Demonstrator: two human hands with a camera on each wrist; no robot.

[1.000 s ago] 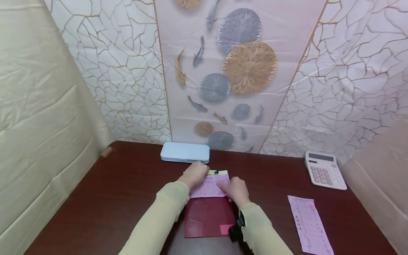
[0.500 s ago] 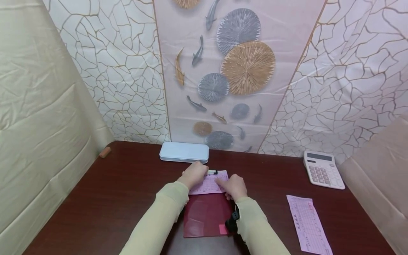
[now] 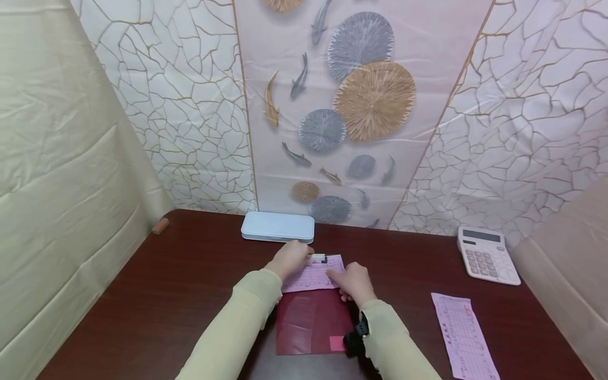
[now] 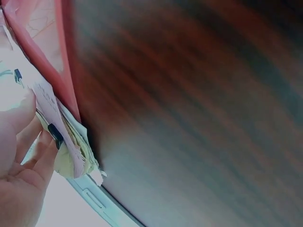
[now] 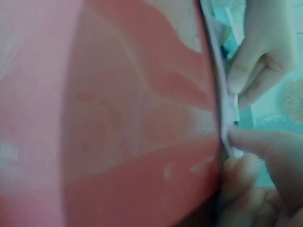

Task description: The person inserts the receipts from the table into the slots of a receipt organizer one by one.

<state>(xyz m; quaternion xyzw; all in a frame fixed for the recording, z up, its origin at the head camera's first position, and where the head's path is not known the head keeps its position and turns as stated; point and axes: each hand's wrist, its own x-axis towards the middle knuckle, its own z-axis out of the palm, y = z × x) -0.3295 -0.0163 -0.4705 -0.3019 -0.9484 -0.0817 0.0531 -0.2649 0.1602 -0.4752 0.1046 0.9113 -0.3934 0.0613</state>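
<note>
A pink printed slip [image 3: 311, 277] lies at the top of a dark red, glossy folder [image 3: 309, 322]. A clip with black ends [image 3: 323, 259] shows above the slip's upper right part. My left hand [image 3: 288, 259] grips the clipped stack of papers at the upper left. In the left wrist view, the thumb is on one face, with fingers behind the yellowish paper edges [image 4: 83, 151]. My right hand [image 3: 353, 282] pinches the slip's right edge, thumb on top and other fingers curled below. The left fingertips are hidden in the head view.
Behind the folder lies a pale blue case [image 3: 277, 227]. A second pink slip [image 3: 465, 335] and a white calculator [image 3: 488, 255] lie to the right. A small reddish-brown block [image 3: 160, 226] sits at the table's far left corner. Patterned cloth rises behind the table.
The pink slip has shifted slightly up, covering the yellowish strip seen at the top right before. My right hand has moved a little with it. The left hand stays at the upper left.
</note>
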